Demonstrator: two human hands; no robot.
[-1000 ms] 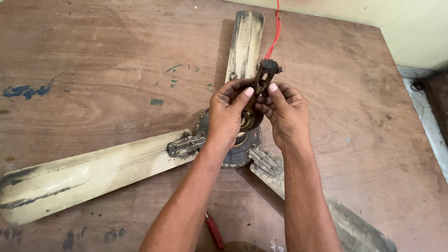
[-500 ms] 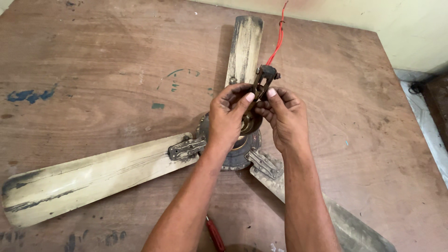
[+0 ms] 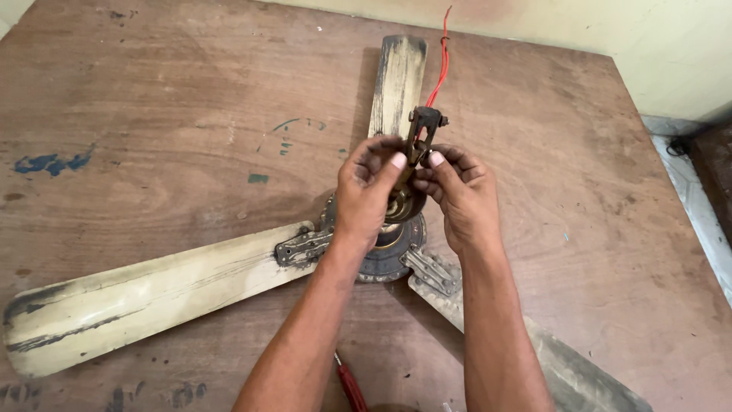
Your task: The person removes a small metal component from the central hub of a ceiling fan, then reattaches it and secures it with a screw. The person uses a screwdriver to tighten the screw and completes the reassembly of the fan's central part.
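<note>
Head view: a dirty cream ceiling fan (image 3: 152, 305) lies flat on the wooden desk (image 3: 152, 114). Both hands meet over its hub. The left hand (image 3: 367, 191) and right hand (image 3: 461, 198) each pinch, fingers closed, the upright metal rod clamp (image 3: 422, 133), from which red wires (image 3: 441, 61) rise. A red-handled screwdriver (image 3: 351, 385) lies near the forearms.

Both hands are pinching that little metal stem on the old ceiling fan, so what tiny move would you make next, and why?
Probably a slight twist of the stem while steadying it: the left hand and right hand grip it from both sides over the motor hub, with red wires running from its top, so any turn should stay gentle.
</note>
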